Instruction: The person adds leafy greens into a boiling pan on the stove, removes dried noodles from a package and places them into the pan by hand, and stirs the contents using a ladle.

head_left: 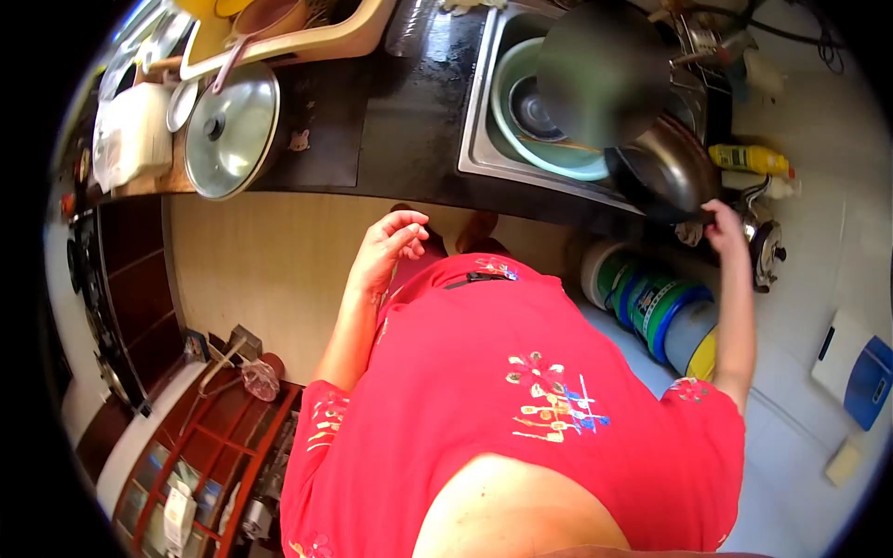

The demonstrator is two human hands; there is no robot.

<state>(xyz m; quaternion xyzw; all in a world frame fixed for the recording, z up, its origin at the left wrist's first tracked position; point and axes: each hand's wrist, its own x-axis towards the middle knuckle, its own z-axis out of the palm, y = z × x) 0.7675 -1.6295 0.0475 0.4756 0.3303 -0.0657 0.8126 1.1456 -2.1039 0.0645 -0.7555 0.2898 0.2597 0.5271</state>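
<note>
My right hand (726, 228) is closed around the handle of a dark frying pan (672, 167). The pan is tilted at the right end of the sink (476, 153), overlapping the rim of a pale green basin (577, 169). Inside that basin sits a steel bowl (532, 107). A round blurred patch hides part of the basin and the sink behind it. My left hand (389, 249) hovers in front of my body, below the counter edge, with loosely curled fingers and nothing in it.
A glass lid (231, 130) lies at the counter's left, near a cream dish rack (367, 37). To the right are a yellow bottle (747, 159) and a metal kettle (767, 249). Several stacked buckets (642, 302) stand below the counter; a red rack (233, 446) is at lower left.
</note>
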